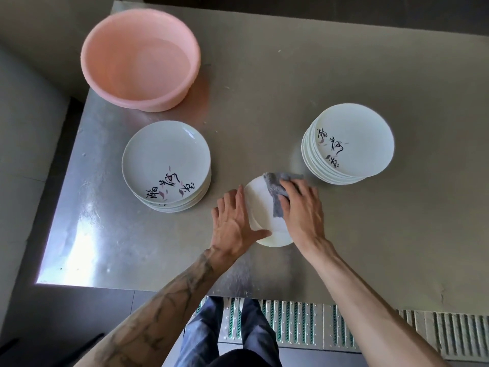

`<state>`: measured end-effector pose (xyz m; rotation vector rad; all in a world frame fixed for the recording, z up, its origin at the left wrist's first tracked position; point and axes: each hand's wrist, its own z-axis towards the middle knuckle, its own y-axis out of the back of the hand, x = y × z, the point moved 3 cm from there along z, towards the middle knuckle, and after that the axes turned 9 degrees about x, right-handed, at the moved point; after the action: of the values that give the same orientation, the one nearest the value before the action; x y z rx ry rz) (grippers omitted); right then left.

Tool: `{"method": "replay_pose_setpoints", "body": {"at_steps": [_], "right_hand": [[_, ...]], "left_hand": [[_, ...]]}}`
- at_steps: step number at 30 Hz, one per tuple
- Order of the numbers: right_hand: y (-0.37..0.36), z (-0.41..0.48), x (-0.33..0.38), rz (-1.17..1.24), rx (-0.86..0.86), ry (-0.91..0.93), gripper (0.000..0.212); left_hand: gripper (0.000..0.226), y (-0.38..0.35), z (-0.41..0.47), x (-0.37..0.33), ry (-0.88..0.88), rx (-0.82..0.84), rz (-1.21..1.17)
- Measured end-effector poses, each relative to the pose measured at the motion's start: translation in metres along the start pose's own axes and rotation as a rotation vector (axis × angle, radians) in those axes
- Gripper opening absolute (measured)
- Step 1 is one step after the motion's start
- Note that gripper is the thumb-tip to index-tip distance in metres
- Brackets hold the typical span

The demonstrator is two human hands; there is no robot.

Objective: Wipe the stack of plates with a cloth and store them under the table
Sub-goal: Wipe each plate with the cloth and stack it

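Centre of frame, just below middle: one white plate [260, 207] lies on the steel table [291, 88], showing a plain white face; I cannot tell which side is up. My left hand [232, 223] steadies it from the left, fingers straight and held close together along the plate's left edge, thumb spread wide and lying across the lower rim. My right hand [304, 210] is on the plate's right half, fingers curled over a grey cloth [276, 189] and pressing it down onto the plate. A bunched end of the cloth sticks out past my fingertips at the plate's upper edge, and a strip hangs down its middle. Left of centre sits a stack of plates [166, 160], top one face up with black brush lettering near its lower rim. Right of centre, a taller stack [352, 139], with lettering on its top plate's left side. Both stacks stand apart from the plate I am working on. Upper left: a pink basin [140, 59] on the table's far corner. Bottom of frame: my jeans [209, 337] and a floor grate [304, 329] beyond the table's near edge.
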<state>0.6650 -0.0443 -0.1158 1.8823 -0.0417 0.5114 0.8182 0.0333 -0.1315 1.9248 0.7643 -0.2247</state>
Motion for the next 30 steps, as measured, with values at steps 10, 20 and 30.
{"method": "replay_pose_setpoints", "body": {"at_steps": [10, 20, 30], "right_hand": [[-0.001, -0.004, -0.001, 0.015, 0.013, -0.051, 0.045], [-0.008, -0.019, -0.005, 0.081, -0.031, -0.061, 0.04], [0.001, -0.015, -0.024, 0.217, -0.095, 0.05, 0.035]], "left_hand": [[0.11, 0.007, 0.019, -0.019, 0.252, 0.178, -0.201], [0.104, 0.012, 0.035, -0.017, 0.355, 0.27, -0.233], [0.104, 0.019, 0.02, -0.011, -0.119, 0.336, -0.492]]}}
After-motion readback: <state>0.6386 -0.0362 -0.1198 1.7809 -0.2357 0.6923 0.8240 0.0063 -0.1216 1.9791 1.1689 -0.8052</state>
